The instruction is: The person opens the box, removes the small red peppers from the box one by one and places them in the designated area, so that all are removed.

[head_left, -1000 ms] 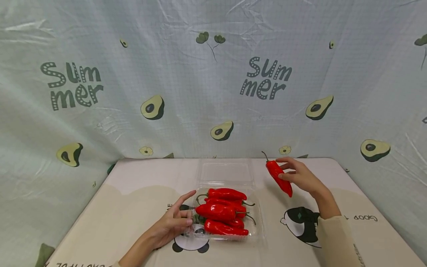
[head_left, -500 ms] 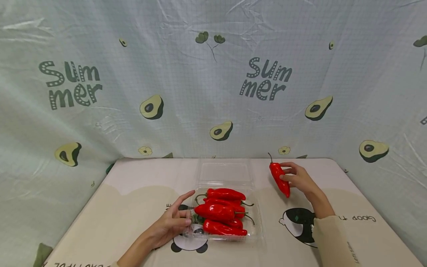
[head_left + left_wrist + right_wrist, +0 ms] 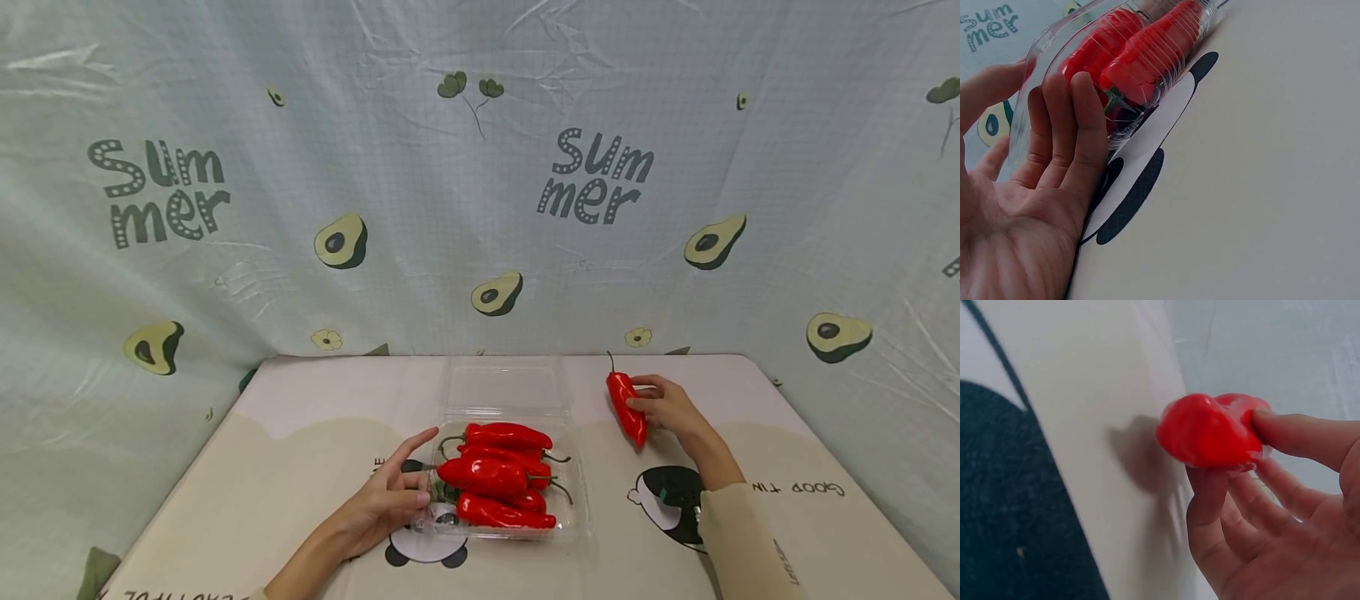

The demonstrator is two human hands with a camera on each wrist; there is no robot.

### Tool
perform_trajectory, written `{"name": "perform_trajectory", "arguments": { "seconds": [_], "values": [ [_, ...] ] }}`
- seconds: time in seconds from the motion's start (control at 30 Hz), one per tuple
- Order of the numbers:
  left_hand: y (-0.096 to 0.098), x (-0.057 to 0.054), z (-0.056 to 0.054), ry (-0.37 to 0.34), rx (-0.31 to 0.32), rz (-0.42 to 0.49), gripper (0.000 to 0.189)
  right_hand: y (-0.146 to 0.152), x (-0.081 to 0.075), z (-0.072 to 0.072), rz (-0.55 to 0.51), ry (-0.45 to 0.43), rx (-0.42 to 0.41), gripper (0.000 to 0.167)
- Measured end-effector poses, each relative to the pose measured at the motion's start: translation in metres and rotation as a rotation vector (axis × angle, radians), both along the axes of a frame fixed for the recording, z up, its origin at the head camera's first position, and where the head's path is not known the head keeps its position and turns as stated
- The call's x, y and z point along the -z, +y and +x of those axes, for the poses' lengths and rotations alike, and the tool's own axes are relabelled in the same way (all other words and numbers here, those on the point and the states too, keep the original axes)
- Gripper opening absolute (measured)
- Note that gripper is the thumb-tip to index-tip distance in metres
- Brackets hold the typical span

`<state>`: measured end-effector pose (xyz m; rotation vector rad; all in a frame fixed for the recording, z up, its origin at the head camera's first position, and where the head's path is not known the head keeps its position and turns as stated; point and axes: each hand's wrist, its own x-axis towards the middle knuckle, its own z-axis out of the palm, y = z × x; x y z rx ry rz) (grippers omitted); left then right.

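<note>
My right hand (image 3: 671,410) pinches a red chili pepper (image 3: 626,408) between thumb and fingers over the far right of the table. The pepper stands steeply tilted, green stem up, and its shadow shows close by in the right wrist view, where its blunt end (image 3: 1210,431) faces the camera. A clear plastic clamshell box (image 3: 573,517) lies at the middle, holding several red peppers (image 3: 487,475) piled crosswise. Against the box's left side rests my left hand (image 3: 378,508), index finger stretched out; in the left wrist view its fingers (image 3: 1088,125) touch the clear wall.
The box's lid (image 3: 506,389) lies folded back behind it, flat on the table. A patterned cloth (image 3: 420,183) hangs behind the table (image 3: 300,467). Printed cartoon figures mark the table's cover.
My right hand has lowered the pepper toward the table, and the pepper has turned more upright. My left hand stays at the box, and the peppers inside have not moved.
</note>
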<state>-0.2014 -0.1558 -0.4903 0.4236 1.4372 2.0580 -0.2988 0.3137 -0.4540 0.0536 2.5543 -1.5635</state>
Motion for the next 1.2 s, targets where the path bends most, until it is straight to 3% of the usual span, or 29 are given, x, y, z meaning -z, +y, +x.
{"name": "perform_trajectory", "arguments": {
  "seconds": [0.23,1.2],
  "values": [
    [0.0,0.0,-0.001,-0.005,-0.004,-0.014,0.089,-0.001,0.01,-0.003,-0.009,-0.015,-0.006,0.064],
    [0.0,0.0,-0.002,-0.005,0.001,-0.001,0.088,-0.003,0.011,-0.003,0.033,0.009,-0.024,0.062]
  ]
}}
